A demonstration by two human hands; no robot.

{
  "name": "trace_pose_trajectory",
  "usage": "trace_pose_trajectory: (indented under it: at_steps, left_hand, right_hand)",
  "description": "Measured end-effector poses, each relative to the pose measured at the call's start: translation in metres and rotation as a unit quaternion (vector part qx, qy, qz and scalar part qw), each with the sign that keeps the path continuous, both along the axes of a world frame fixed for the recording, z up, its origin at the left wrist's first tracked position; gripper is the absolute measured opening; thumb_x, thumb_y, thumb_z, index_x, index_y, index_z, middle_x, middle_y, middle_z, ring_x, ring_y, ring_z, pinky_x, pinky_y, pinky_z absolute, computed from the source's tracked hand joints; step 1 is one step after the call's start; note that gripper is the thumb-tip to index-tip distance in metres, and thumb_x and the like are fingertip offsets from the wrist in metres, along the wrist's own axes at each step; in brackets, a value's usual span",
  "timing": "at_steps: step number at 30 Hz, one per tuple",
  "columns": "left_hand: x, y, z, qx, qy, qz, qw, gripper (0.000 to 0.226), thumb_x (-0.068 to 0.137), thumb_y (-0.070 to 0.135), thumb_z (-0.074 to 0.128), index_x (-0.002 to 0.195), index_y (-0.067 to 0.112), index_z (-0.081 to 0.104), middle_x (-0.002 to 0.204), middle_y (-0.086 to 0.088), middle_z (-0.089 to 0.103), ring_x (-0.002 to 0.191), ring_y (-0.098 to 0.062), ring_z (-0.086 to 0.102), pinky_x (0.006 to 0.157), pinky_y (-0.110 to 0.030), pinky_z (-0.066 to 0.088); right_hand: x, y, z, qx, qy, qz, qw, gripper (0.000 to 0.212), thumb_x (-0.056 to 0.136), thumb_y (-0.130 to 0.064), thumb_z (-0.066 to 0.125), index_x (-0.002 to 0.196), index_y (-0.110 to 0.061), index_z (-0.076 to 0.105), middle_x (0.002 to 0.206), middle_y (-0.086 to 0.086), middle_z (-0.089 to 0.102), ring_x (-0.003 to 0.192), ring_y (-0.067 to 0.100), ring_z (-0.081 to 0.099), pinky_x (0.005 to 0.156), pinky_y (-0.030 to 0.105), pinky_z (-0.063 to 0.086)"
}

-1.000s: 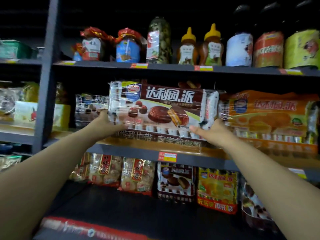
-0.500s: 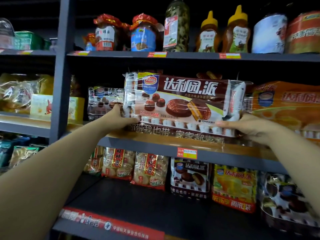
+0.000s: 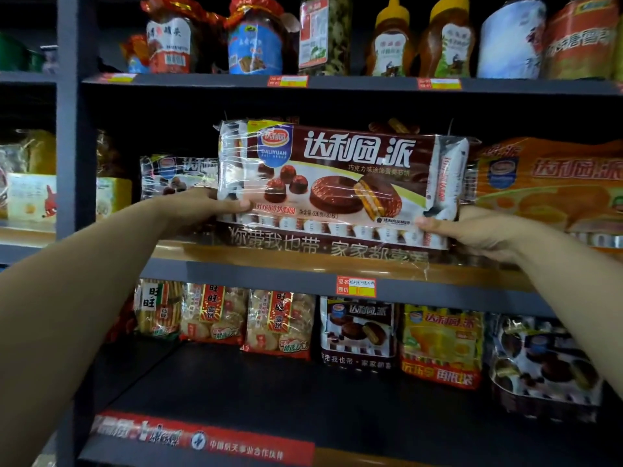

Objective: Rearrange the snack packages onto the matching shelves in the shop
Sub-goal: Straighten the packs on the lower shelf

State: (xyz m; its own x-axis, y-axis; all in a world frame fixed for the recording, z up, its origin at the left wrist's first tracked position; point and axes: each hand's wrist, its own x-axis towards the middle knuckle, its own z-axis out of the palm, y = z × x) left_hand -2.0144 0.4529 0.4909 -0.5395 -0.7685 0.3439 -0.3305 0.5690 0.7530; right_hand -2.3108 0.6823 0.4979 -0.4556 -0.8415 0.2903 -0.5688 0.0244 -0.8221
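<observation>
You are looking at a brown chocolate pie package (image 3: 340, 183) lettered white, beside an orange pie package (image 3: 553, 183).

choc pie pack (image 3: 340, 183) on mid shelf (image 3: 269, 274) | orange pack (image 3: 553, 183) just R | jars (image 3: 215, 38) on shelf above

The big chocolate pie package (image 3: 340, 183) covers most of a second brown pack (image 3: 175, 175) to its left and whatever stands far behind it, where only a brown scrap (image 3: 394, 126) peeks over the top. The orange pie pack (image 3: 553, 183) runs off the right edge, and the jars and honey bottles (image 3: 391, 38) on the top shelf lose their caps at the upper edge. Fingers of the left hand (image 3: 202, 210) and right hand (image 3: 468, 230) vanish behind the package, and the writing on the price tag (image 3: 356, 286) is too small to read.
</observation>
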Motion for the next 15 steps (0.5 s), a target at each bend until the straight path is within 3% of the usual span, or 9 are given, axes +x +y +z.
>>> trace_pose_trajectory:
  at_steps: [1,4,9,11,13,14,15]
  left_hand:
    - [0.000,0.001,0.000,-0.010,-0.005,0.001,1.000,0.128,0.019,0.083,0.070,0.124,0.014,0.049,0.125,-0.005,0.056,0.112,-0.025,0.053,0.097,-0.038,0.041]
    - [0.001,0.004,0.001,-0.025,-0.023,0.011,0.999,0.131,0.025,0.085,0.067,0.130,0.010,0.046,0.139,-0.011,0.047,0.122,-0.028,0.044,0.104,-0.039,0.033]
    - [0.005,-0.005,-0.001,-0.016,0.002,-0.005,1.000,0.139,0.016,0.083,0.070,0.133,0.012,0.045,0.140,-0.009,0.046,0.127,-0.028,0.040,0.102,-0.036,0.029]
    - [0.007,-0.012,-0.001,-0.010,0.011,-0.015,1.000,0.138,0.018,0.082,0.072,0.133,0.011,0.044,0.144,-0.011,0.043,0.131,-0.029,0.038,0.110,-0.041,0.027]
    - [0.008,-0.015,0.000,0.001,0.016,-0.027,1.000,0.138,0.016,0.080,0.073,0.132,0.010,0.045,0.145,-0.013,0.041,0.133,-0.030,0.036,0.113,-0.043,0.023]
    - [0.008,-0.013,0.002,0.007,0.018,-0.030,0.999,0.140,0.015,0.079,0.074,0.132,0.008,0.044,0.145,-0.014,0.041,0.134,-0.031,0.035,0.112,-0.042,0.023]
    - [0.007,-0.011,0.003,0.012,0.024,-0.035,0.999,0.140,0.017,0.077,0.075,0.133,0.006,0.043,0.145,-0.015,0.040,0.134,-0.031,0.035,0.112,-0.041,0.024]
  right_hand:
    - [0.002,-0.001,0.000,0.003,0.009,0.004,1.000,0.042,0.085,-0.038,0.060,0.120,-0.015,0.053,0.129,-0.007,0.048,0.134,0.017,0.033,0.114,0.040,0.019]
    - [0.009,-0.001,-0.001,0.021,0.043,0.013,0.999,0.063,0.084,-0.045,0.057,0.139,-0.016,0.043,0.149,0.001,0.039,0.141,0.023,0.028,0.115,0.044,0.017]
    - [0.000,-0.008,-0.001,0.015,0.073,-0.001,0.997,0.065,0.089,-0.045,0.053,0.143,-0.012,0.038,0.152,0.005,0.034,0.140,0.024,0.027,0.114,0.039,0.018]
    - [0.006,-0.007,-0.002,0.012,0.076,0.016,0.997,0.072,0.082,-0.054,0.059,0.138,-0.011,0.045,0.141,0.003,0.046,0.128,0.023,0.041,0.108,0.034,0.026]
    - [0.006,-0.006,-0.003,0.007,0.104,0.005,0.995,0.095,0.052,-0.076,0.069,0.120,-0.010,0.061,0.125,0.007,0.062,0.099,0.022,0.060,0.097,0.035,0.043]
    - [-0.001,-0.008,-0.004,0.000,0.102,0.003,0.995,0.096,0.041,-0.079,0.071,0.109,-0.011,0.065,0.118,0.013,0.067,0.088,0.021,0.064,0.090,0.036,0.050]
    - [-0.004,-0.009,-0.005,-0.007,0.092,0.008,0.996,0.084,0.046,-0.074,0.072,0.103,-0.013,0.066,0.116,0.017,0.068,0.082,0.021,0.066,0.084,0.035,0.053]
